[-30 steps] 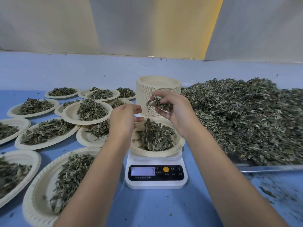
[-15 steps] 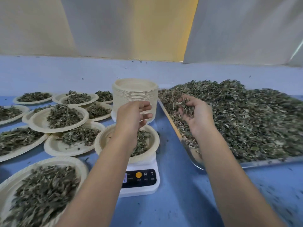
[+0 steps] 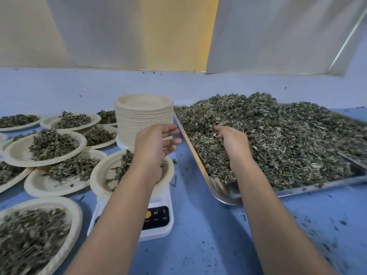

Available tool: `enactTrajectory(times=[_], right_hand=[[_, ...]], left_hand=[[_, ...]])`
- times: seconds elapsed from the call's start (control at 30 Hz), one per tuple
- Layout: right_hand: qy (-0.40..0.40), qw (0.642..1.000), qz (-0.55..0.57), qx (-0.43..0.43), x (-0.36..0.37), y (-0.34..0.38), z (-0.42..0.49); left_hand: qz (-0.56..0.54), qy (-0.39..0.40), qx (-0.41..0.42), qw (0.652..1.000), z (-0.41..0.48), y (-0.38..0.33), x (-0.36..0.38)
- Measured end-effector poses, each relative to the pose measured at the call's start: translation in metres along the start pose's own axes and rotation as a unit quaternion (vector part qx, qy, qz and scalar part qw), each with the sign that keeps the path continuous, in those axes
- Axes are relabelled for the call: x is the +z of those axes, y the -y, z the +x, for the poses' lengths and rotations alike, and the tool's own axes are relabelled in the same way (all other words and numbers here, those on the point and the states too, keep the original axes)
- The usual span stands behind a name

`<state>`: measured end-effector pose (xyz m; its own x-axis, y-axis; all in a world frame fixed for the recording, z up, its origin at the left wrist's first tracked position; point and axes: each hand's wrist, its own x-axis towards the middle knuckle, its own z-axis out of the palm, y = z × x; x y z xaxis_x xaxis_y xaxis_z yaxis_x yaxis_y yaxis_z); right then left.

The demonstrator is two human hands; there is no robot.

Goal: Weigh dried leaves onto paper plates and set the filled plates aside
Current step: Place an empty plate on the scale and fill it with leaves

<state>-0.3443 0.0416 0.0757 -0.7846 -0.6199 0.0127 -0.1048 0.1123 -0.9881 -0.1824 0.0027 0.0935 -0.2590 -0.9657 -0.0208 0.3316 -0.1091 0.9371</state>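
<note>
With many filled plates (image 3: 14,155) aside, another plate (image 3: 98,176) sat on the scale (image 3: 158,225); left hand (image 3: 156,143) hovered open, right hand (image 3: 232,143) clutched leaves (image 3: 288,139).

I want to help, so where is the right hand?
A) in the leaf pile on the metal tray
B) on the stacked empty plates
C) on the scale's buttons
A: the right hand rests in the leaf pile on the metal tray.

Bright, soft, even light; faint shadows on table (image 3: 208,245). Wide-angle bowing at edges. Near-left plate (image 3: 76,214) motion-blurred, centre sharper.
</note>
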Motion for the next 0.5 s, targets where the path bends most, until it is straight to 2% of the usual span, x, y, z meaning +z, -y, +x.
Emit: enactTrajectory(times=[0.13, 0.2, 0.27, 0.4, 0.5], right_hand=[[-0.001, 1.000, 0.001, -0.026, 0.002, -0.007, 0.005], [0.024, 0.999, 0.032, -0.026, 0.004, -0.008, 0.006], [0.054, 0.998, 0.019, -0.037, 0.009, -0.008, 0.003], [0.080, 0.990, -0.040, -0.107, 0.029, -0.002, -0.009], [0.076, 0.980, -0.010, -0.182, 0.048, 0.006, -0.026]], left_hand=[[-0.013, -0.001, 0.005, 1.000, 0.002, -0.002, -0.004], [-0.015, -0.003, 0.005, 1.000, 0.003, -0.003, -0.004], [-0.019, -0.003, 0.005, 1.000, 0.002, -0.003, -0.005], [-0.041, -0.001, 0.017, 0.999, 0.002, -0.010, -0.014], [-0.051, -0.001, 0.032, 0.998, 0.003, -0.020, -0.029]])
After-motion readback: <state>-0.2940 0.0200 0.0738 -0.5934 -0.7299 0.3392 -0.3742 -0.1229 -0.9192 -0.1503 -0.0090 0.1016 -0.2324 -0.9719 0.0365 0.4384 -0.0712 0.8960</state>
